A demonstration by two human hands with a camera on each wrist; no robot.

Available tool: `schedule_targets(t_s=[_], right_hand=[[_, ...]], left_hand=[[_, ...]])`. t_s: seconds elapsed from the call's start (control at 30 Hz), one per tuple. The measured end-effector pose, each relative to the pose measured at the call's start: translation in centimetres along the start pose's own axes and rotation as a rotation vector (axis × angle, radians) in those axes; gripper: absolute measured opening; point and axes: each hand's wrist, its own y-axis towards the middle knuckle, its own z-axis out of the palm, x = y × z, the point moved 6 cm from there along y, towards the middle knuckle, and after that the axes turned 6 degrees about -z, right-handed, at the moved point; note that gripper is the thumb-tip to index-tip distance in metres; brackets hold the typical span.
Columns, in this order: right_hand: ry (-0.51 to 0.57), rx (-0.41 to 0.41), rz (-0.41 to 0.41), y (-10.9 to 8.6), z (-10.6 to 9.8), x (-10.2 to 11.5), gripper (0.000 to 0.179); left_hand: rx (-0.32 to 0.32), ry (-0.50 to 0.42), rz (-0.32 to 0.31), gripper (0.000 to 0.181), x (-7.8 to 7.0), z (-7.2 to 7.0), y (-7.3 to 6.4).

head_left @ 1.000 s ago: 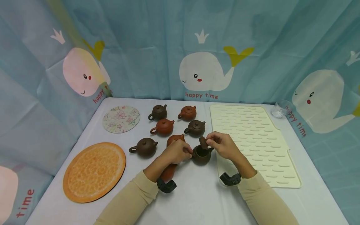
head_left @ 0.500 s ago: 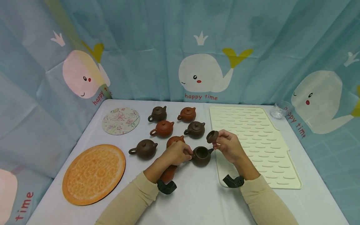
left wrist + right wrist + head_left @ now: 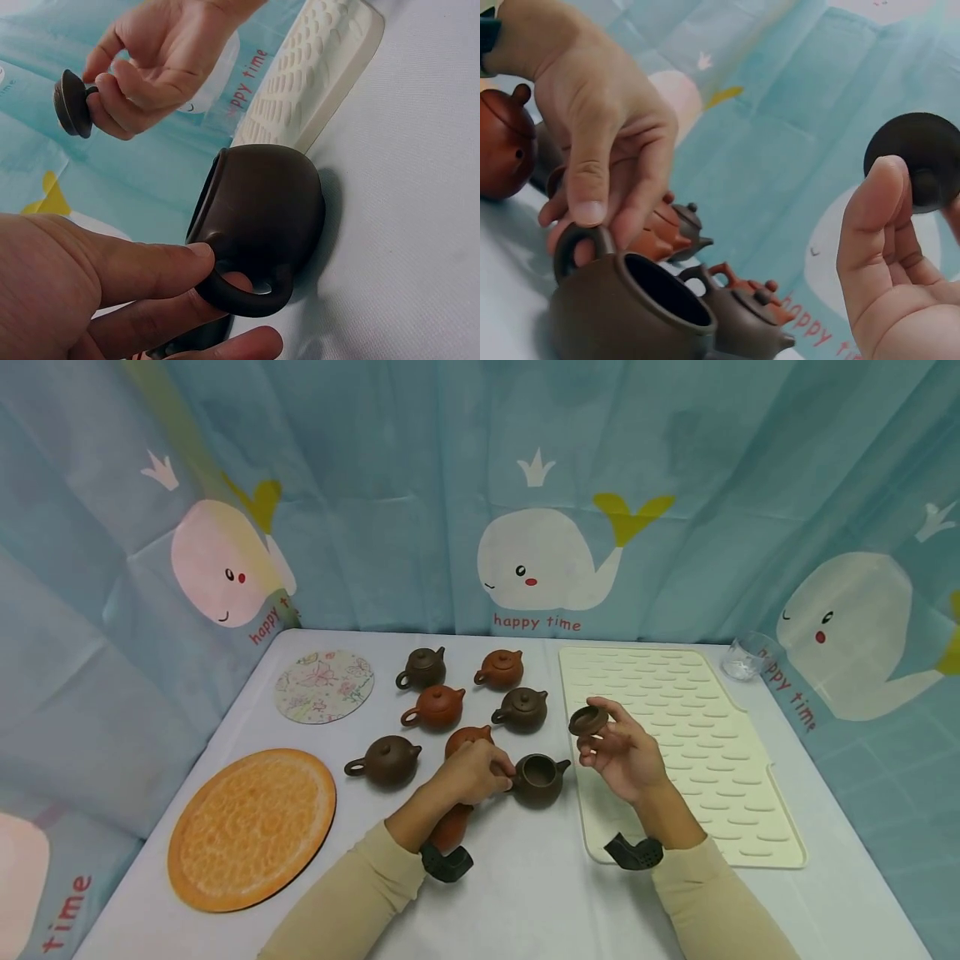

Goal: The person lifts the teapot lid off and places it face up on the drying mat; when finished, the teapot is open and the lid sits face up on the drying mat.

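Observation:
A dark brown teapot (image 3: pixel 538 782) without its lid stands on the white table, its round mouth facing up and its spout pointing right. My left hand (image 3: pixel 474 772) pinches its loop handle (image 3: pixel 251 298) between thumb and fingers, as the left wrist view shows. Up and to the right of the pot, my right hand (image 3: pixel 624 752) holds the brown teapot lid (image 3: pixel 588 721) by its knob, tilted so the hollow underside faces the head camera. In the right wrist view the lid's knob side shows between thumb and fingers.
Several brown and reddish teapots (image 3: pixel 437 707) stand left of and behind the pot, one partly under my left wrist. A cream ridged mat (image 3: pixel 675 735) lies right, a glass cup (image 3: pixel 742 662) behind it. Left are an orange round mat (image 3: pixel 251 827) and a flowered round mat (image 3: pixel 324 687).
My right hand has lifted the lid from over the pot's mouth, moved it right and up, and turned its underside toward the head camera. The left hand stays at the handle.

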Motion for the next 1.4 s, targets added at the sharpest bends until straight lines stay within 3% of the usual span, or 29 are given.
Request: schedule_targets(t_s=[0.23,0.4,0.63,0.83,1.13,1.4], right_hand=[[-0.119,0.025,-0.065,-0.5,0.4,2.3,0.024],[-0.225,0.017,-0.105,-1.0,0.8,4.6,0.032],[-0.487,-0.044,-0.141,-2.3,1.1,7.7,0.042],[-0.639,-0.073,-0.161,-3.5,0.9,9.6,0.048],[-0.635,-0.099,-0.236,-6.0,-0.7,12.1,0.052],[-0.695,-0.189,-0.241,-8.4,-2.9,13.8,0.055]], left_hand=[[0.006,-0.007,-0.019,0.010,0.1,0.1,-0.2],[0.015,-0.006,-0.035,0.010,0.2,0.1,-0.3],[0.002,0.001,-0.024,0.009,0.3,0.1,-0.1],[0.008,0.001,-0.026,0.009,0.3,0.5,-0.1],[0.007,0.024,-0.035,0.009,0.1,0.4,-0.1],[0.000,0.022,-0.032,0.009,-0.1,0.2,0.0]])
